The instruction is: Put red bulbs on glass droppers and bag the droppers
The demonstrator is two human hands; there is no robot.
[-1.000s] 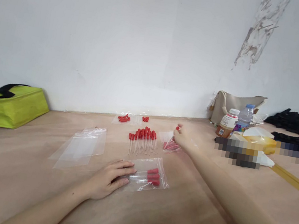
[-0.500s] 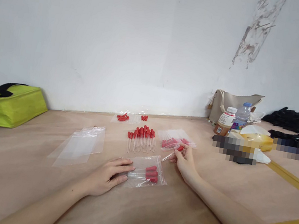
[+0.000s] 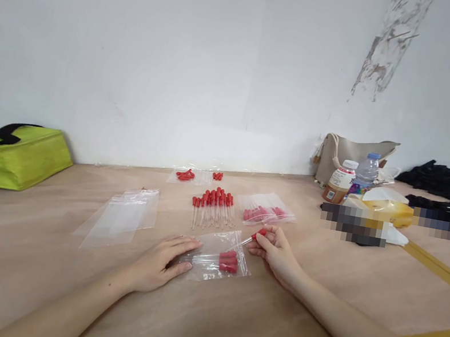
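Note:
My left hand (image 3: 160, 263) lies on the left end of a clear zip bag (image 3: 216, 242), its thumb and fingers spread apart. Inside that bag are several glass droppers with red bulbs (image 3: 228, 261), the bulbs towards the right. Between the thumb and fingers of my right hand (image 3: 279, 256) is one dropper (image 3: 257, 234), gripped at its red bulb. Its glass tube slants down-left into the bag's right end. A fanned pile of droppers (image 3: 215, 206) lies just behind the bag. Another zip bag of red-bulbed droppers (image 3: 266, 209) rests beyond my right hand.
Overlapping flat clear bags (image 3: 115, 222) lie at left. Near the wall is a bag with small red pieces (image 3: 185, 175). A lime-green bag (image 3: 30, 160) stands far left. Bottles (image 3: 340, 181), a beige bag (image 3: 352, 148), a tissue pack (image 3: 387, 209) and black items (image 3: 444, 183) occupy the right.
My right hand has moved slightly left and down, bringing the dropper's tube from the bag's edge into its right end. My left hand stays on the bag.

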